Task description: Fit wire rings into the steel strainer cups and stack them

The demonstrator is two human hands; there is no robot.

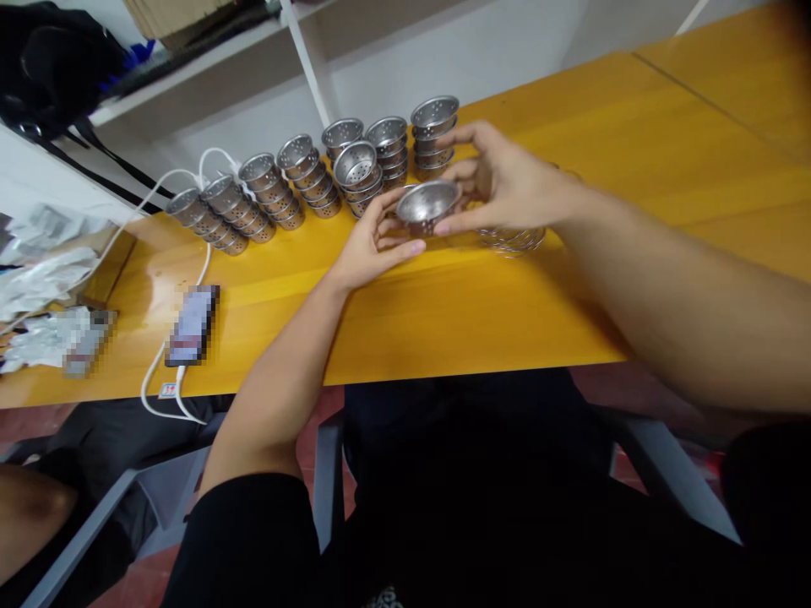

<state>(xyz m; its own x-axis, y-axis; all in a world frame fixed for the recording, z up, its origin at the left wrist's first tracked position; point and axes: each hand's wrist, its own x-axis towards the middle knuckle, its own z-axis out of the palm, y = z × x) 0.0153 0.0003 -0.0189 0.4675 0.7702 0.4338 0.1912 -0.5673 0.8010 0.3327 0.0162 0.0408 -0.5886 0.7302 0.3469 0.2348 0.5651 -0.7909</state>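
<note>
A perforated metal strainer cup is held above the table between my two hands, its open mouth tilted up. My left hand curls round its left side, thumb along the near side. From the right, my right hand grips the cup with its thumb at the lower rim; some fingers are hidden behind it. Just behind my hands stand stacked strainer cups, with another stack near my right fingertips. Thin wire rings lie in a loose pile under my right wrist.
More strainer stacks line the back of the yellow table, the leftmost ones leaning. A phone with a white cable lies left. Plastic bags are at the far left. A shelf stands behind, and another person's limb shows lower left.
</note>
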